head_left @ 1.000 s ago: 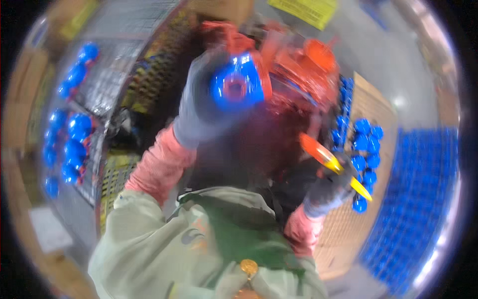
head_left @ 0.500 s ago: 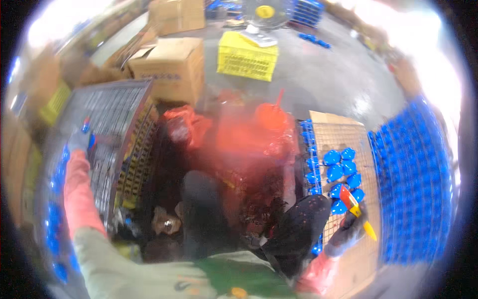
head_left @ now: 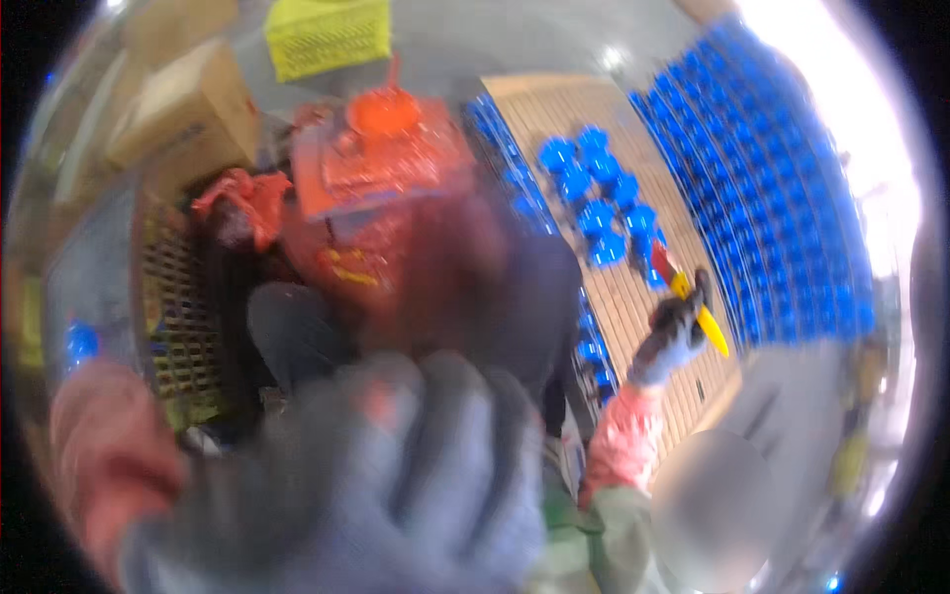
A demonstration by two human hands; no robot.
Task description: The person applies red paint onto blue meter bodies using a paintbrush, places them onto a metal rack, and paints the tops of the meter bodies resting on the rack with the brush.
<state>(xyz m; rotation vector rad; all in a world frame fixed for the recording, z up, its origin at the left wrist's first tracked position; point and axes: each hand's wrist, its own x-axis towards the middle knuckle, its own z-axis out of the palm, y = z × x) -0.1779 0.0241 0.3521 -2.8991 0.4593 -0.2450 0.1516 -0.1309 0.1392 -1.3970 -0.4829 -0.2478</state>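
Note:
My right hand [head_left: 678, 337], in a dark and grey glove, is closed round a tool with a yellow handle and a red end [head_left: 680, 284]. The tool's red end lies beside glossy blue rounded pieces [head_left: 597, 218], which sit grouped on a slatted rack over brown board [head_left: 683, 386]. Whether it touches the nearest piece I cannot tell. My left hand [head_left: 396, 475], gloved in grey, is large and close in the lower middle. Motion smears its fingers, so what it holds, if anything, is unclear.
A red-coated work surface [head_left: 332, 193] with a red bowl [head_left: 384, 111] stands ahead. Stacked racks of blue pieces [head_left: 782, 208] rise at the right. Cardboard boxes [head_left: 188, 109] and a yellow crate [head_left: 330, 38] are farther off. A slotted crate [head_left: 183, 297] stands at the left.
My left hand has come from the far-left rack to close in front of me. My view has shifted rightward; my right hand keeps the yellow-handled tool by the blue pieces.

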